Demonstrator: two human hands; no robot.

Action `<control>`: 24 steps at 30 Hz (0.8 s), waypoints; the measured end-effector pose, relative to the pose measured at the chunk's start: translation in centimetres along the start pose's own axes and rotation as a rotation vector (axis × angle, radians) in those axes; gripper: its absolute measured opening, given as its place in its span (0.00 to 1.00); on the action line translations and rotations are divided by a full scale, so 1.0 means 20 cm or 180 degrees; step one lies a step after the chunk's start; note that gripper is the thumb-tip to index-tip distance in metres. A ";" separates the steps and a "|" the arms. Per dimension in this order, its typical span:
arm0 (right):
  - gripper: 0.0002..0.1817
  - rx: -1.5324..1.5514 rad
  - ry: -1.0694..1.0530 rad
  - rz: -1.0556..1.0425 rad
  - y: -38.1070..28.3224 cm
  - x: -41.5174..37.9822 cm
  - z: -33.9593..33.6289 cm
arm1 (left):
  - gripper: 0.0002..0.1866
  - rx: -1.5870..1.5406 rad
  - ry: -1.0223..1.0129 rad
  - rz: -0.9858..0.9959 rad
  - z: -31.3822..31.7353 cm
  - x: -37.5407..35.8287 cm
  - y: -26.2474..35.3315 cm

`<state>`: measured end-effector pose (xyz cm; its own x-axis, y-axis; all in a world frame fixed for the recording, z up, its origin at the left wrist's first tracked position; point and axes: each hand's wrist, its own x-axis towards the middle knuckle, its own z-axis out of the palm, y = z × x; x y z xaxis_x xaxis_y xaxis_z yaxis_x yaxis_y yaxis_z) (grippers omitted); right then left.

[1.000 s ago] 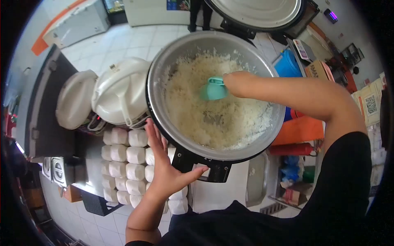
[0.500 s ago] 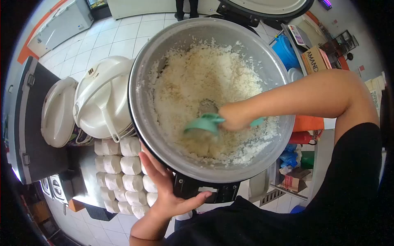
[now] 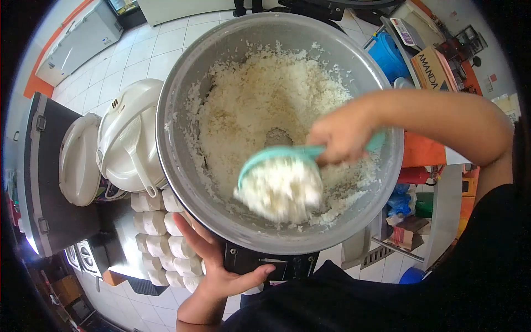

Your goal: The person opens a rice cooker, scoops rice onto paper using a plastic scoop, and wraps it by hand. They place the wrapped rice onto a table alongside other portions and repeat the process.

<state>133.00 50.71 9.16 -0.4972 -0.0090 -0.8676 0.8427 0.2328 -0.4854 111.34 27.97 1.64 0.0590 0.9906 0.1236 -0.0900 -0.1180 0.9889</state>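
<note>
A large round metal pot [image 3: 171, 166] holds white rice [image 3: 249, 105] with a hollow near its middle. My right hand [image 3: 344, 133] is closed round the handle of a green scoop [image 3: 255, 159], which is heaped with rice and raised over the near part of the pot. The heap is slightly blurred. My left hand [image 3: 221, 271] rests against the pot's near left outer side, beside the black bracket [image 3: 240, 260], with thumb and fingers spread. It holds nothing.
White lidded containers [image 3: 130, 133] and rows of wrapped white packs [image 3: 171, 243] stand on the left, near a dark case [image 3: 55, 160]. A cardboard box [image 3: 430, 69], blue tub [image 3: 387, 55] and shelf are on the right. A person's legs [image 3: 248, 5] show at the top.
My right hand has lifted the scoop out of the rice, and it is now turned up with a full load. The pot appears slightly further left and higher. My left hand keeps its place against the pot.
</note>
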 end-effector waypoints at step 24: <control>0.14 -0.0761 0.1048 0.0707 -0.05 0.27 0.20 | 0.75 0.0017 -0.0001 0.0037 -0.01 -0.01 -0.03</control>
<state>130.36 46.48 4.47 -0.3816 0.3668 -0.8484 0.8843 0.4122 -0.2195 111.18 27.84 0.94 0.0583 0.9891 0.1353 -0.0855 -0.1301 0.9878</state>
